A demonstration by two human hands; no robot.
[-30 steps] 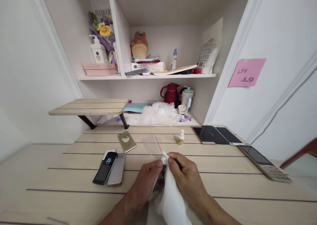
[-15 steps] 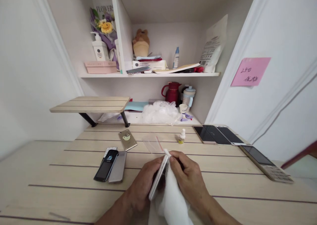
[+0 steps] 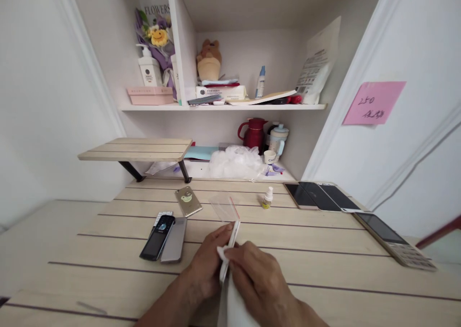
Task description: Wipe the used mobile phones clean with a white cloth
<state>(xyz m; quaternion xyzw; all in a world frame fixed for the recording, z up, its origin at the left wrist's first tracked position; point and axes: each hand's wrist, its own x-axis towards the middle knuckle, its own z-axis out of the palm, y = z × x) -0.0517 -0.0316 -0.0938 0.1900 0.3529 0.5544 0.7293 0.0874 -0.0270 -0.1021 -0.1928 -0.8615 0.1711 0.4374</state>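
My left hand (image 3: 207,262) is wrapped round a thin white phone (image 3: 234,231), held up on its edge above the table so that its narrow side faces me. Most of its faces are hidden by my fingers. My right hand (image 3: 259,279) pinches a white cloth (image 3: 242,308) and presses a fold of it over the phone's side edge. The rest of the cloth hangs down below my right palm. Just beyond the phone, a clear zip bag (image 3: 221,208) with a red strip lies flat.
Left lie a black keypad phone (image 3: 157,238), a silver phone (image 3: 174,240) and a gold phone (image 3: 188,201). A small spray bottle (image 3: 267,198) stands ahead. Several dark-screened phones (image 3: 319,196) and a large keypad phone (image 3: 394,240) lie right. A raised wooden stand (image 3: 137,149) is at back left.
My right hand has slid down and toward me along the phone's edge, bringing the cloth fold from the top corner to lower on the side. The phone stands more upright.
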